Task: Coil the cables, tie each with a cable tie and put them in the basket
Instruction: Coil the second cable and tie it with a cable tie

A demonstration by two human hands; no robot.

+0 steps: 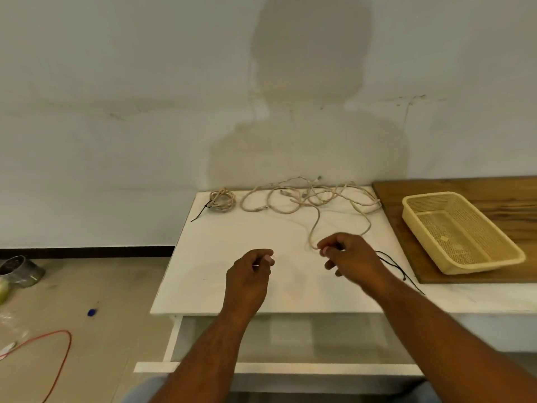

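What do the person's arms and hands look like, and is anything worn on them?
No sleeves show: the left forearm and the right forearm are bare down to the bottom edge of the picture. The left hand and the right hand wear no gloves, and no watch, bracelet or ring can be seen. A little bluish cloth, probably clothing, shows below.

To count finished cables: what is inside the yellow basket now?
No cable lies in the yellow basket; only its perforated floor with two small pale patches shows. Its near wall may hide a thin strip of floor.
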